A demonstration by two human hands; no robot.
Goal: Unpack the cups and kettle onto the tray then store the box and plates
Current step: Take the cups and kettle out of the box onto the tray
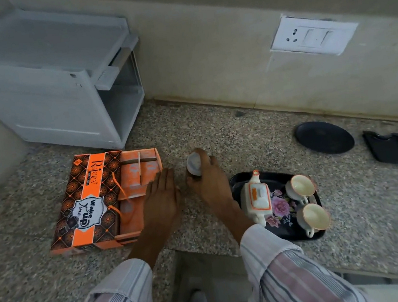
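There is a single view, from a camera worn on the person's head, looking forward and steeply down onto the counter [216,134] from close above. The wide lens bends the edges, so the wall [206,50] at the far side leans and curves. Both hands sit near the middle of the picture, with the striped sleeves [293,271] running in from the bottom edge. The box [87,205] falls left of the left hand's fingers [164,179], the tray [281,233] right of the right hand's fingers [209,164], and the floor shows below the wrists.
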